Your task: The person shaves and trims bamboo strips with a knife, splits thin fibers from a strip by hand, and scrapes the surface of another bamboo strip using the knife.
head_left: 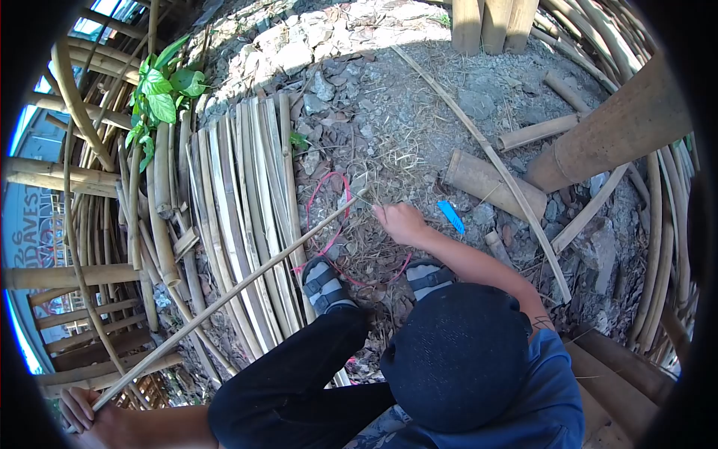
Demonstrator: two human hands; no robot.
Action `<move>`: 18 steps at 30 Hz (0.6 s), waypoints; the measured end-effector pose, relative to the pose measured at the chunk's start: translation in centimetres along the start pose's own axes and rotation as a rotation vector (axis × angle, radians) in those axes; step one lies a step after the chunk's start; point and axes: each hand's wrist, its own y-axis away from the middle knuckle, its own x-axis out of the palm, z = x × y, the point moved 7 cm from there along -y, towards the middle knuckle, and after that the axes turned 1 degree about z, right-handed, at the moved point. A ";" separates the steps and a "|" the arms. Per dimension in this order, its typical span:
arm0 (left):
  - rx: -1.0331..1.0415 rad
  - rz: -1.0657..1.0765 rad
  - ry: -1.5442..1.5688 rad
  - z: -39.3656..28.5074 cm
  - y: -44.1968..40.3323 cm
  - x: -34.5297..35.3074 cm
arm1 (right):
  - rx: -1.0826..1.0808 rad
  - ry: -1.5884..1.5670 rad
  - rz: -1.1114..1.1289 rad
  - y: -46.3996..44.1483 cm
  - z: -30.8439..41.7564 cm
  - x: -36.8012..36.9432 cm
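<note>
A long bamboo strip (224,298) runs diagonally from the lower left up to the middle of the view. My left hand (82,411) is closed around its lower end. My right hand (400,223) is closed beside the upper tip, on a thin blade-like tool (365,196) whose kind is unclear; the fingers hide most of it. Beneath the strip lies a row of split bamboo strips (243,172). A loop of pink string (308,209) rests on the ground around my feet. Right of my right hand is a bright blue object (451,217).
A thick upright bamboo post (613,123) stands at right, beside a short cut bamboo section (493,183). Another long strip (486,146) slants across the stony ground. Bamboo fencing (82,179) and a leafy green plant (158,93) border the left; bamboo poles (493,26) stand at the back.
</note>
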 end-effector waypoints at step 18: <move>-0.068 -0.057 0.018 -0.1 0.4 -0.8 | -0.054 0.050 0.003 0.4 1.2 -0.2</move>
